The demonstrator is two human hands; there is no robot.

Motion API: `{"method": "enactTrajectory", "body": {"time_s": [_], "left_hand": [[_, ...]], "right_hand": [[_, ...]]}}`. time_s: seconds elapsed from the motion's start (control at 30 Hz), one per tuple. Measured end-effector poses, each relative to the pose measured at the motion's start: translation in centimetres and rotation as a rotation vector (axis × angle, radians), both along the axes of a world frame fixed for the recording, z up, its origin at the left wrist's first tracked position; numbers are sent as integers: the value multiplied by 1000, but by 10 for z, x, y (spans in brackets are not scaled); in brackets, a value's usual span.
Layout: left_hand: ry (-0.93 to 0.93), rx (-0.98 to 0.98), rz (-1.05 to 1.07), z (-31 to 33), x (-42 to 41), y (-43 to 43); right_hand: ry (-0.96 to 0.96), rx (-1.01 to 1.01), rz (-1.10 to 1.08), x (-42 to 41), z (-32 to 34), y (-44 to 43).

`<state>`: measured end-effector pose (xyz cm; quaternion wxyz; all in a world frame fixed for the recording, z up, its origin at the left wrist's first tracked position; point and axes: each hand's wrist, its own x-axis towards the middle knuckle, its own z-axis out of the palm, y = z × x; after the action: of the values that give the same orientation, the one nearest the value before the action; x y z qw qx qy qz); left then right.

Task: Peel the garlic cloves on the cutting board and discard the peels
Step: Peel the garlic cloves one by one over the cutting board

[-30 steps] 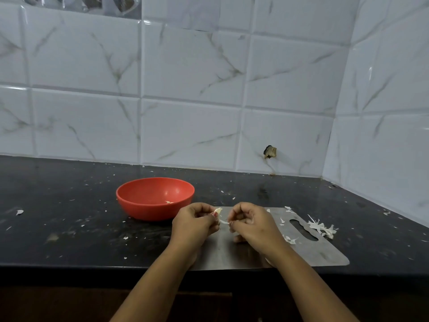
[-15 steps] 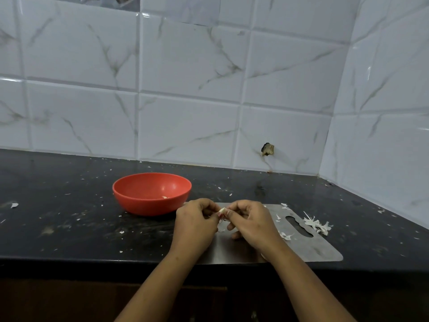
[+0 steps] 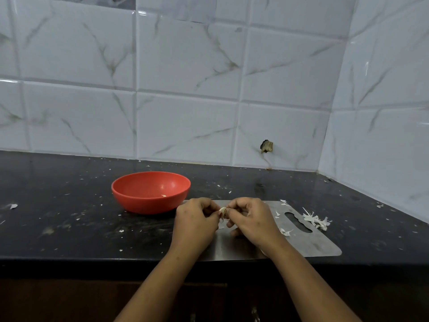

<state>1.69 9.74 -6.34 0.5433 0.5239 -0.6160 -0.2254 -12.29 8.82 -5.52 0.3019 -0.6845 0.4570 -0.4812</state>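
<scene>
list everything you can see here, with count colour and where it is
bowl: one, red, on the counter left of the cutting board
piece in bowl: one, pale, on the bowl's bottom; too small to identify
cutting board: one, grey metal with a handle slot, at the counter's front edge
garlic clove: one, off-white, between both hands above the board
peel pile: one cluster, white, by the board's right end
peel bits: a few, white, on the board near the slot
counter: one, black, speckled with small white flecks
wall tiles: many, white with grey veins, behind and to the right
hole in tile: one, dark, low on the back wall
left hand: pinches the clove
right hand: pinches the clove
</scene>
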Motion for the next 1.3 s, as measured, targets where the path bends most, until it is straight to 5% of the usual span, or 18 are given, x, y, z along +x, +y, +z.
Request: {"method": "enactTrajectory", "body": {"time_s": [0.57, 0.8, 1.3], "left_hand": [[-94, 71, -123, 1, -3, 2], [127, 110, -153, 3, -2, 2], [213, 108, -72, 1, -1, 0]], "right_hand": [[5, -84, 9, 1, 0, 1], [-33, -83, 47, 1, -1, 0], [-83, -55, 68, 4, 2, 6]]}}
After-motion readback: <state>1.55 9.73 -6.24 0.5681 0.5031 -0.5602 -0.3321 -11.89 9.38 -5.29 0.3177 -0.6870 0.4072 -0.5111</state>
